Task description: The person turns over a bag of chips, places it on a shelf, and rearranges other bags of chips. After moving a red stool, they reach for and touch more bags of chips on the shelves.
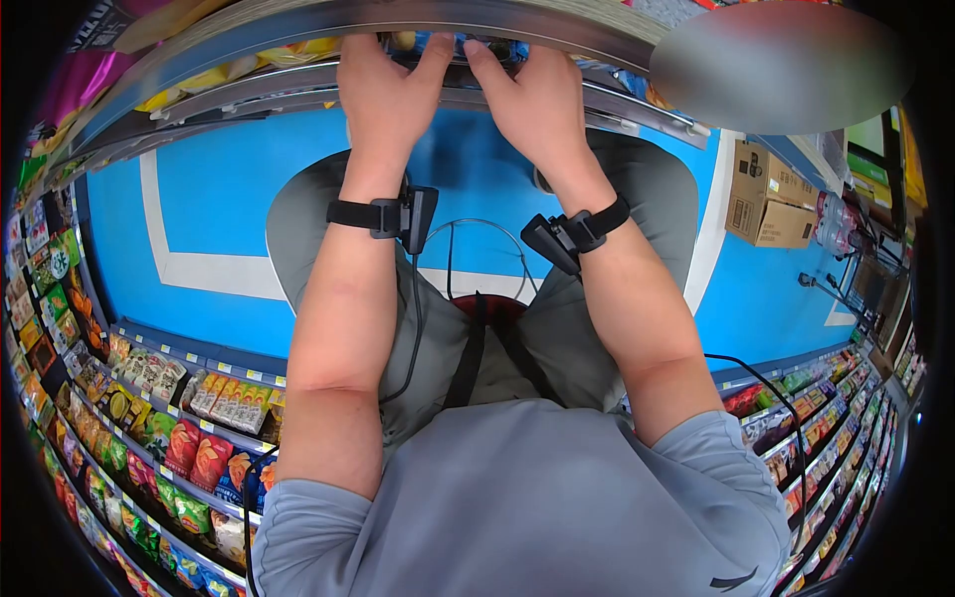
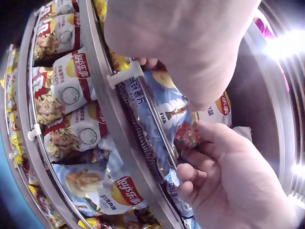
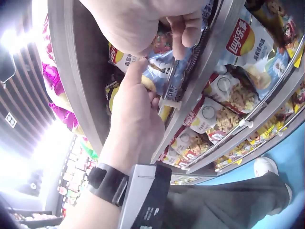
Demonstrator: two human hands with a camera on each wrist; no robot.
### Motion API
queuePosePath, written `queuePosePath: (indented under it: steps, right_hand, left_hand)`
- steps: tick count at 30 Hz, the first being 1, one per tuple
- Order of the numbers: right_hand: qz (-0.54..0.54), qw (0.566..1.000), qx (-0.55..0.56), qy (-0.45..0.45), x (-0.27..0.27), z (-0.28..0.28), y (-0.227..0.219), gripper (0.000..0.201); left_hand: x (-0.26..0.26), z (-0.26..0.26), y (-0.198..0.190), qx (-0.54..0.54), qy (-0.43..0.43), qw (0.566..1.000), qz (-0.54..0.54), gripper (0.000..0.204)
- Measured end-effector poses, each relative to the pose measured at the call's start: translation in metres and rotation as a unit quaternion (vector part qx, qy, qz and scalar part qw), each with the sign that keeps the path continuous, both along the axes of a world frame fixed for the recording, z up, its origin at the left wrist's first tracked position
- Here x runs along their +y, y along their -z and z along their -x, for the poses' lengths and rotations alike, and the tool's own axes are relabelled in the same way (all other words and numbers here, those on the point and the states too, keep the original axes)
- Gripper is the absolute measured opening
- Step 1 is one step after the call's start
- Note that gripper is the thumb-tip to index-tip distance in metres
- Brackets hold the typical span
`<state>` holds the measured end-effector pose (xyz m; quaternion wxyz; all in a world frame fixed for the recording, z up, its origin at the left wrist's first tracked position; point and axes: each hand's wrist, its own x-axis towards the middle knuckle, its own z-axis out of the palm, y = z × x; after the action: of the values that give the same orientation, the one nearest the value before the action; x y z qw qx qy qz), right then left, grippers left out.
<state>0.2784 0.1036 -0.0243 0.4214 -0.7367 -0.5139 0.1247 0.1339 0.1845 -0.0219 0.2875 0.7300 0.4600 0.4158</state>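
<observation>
A blue bag of potato chips point(image 2: 167, 102) with a Lay's-style pack design and a FIFA mark stands on a shelf behind a thin metal rail. My left hand point(image 1: 393, 99) holds it by one side, thumb across the front and fingertips curled at the edge. On its other side my right hand point(image 1: 532, 104) grips it, thumb on the front and fingers curled near the rail. In the right wrist view both thumbs lie over the bag point(image 3: 159, 69). The hands hide much of the bag in the head view.
Lower shelf tiers hold rows of Lay's bags point(image 2: 71, 81) behind wire rails point(image 2: 52, 167). A dark shelf panel point(image 3: 86, 71) rises beside the bag. Cardboard boxes point(image 1: 771, 194) stand on the blue floor point(image 1: 219, 199) at right. Snack shelves point(image 1: 189, 448) line the area behind me.
</observation>
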Motion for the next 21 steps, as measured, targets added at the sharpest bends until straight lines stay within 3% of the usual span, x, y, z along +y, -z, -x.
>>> queuePosePath:
  steps: [3, 5, 8, 11, 21]
  right_hand:
    - [0.037, 0.999, 0.037, 0.004, 0.000, 0.001, -0.003, 0.045]
    - [0.010, 0.980, 0.198, -0.006, -0.001, 0.003, -0.017, 0.046]
    - [0.041, 0.970, 0.239, -0.012, -0.002, -0.005, -0.018, 0.041]
    - [0.017, 0.972, 0.235, -0.001, -0.004, -0.004, -0.027, 0.040]
    - [0.049, 0.978, 0.203, -0.003, -0.002, -0.008, -0.018, 0.036]
  left_hand:
    - [-0.001, 0.002, -0.001, -0.006, 0.003, 0.998, 0.056, 0.047]
    - [0.000, 0.000, 0.004, -0.068, 0.011, 0.997, 0.027, 0.038]
    - [0.009, 0.009, 0.025, -0.111, 0.012, 0.991, 0.078, 0.034]
    - [0.011, 0.009, 0.024, -0.102, -0.008, 0.994, 0.034, 0.033]
    - [0.010, 0.007, 0.015, -0.121, -0.001, 0.991, 0.065, 0.035]
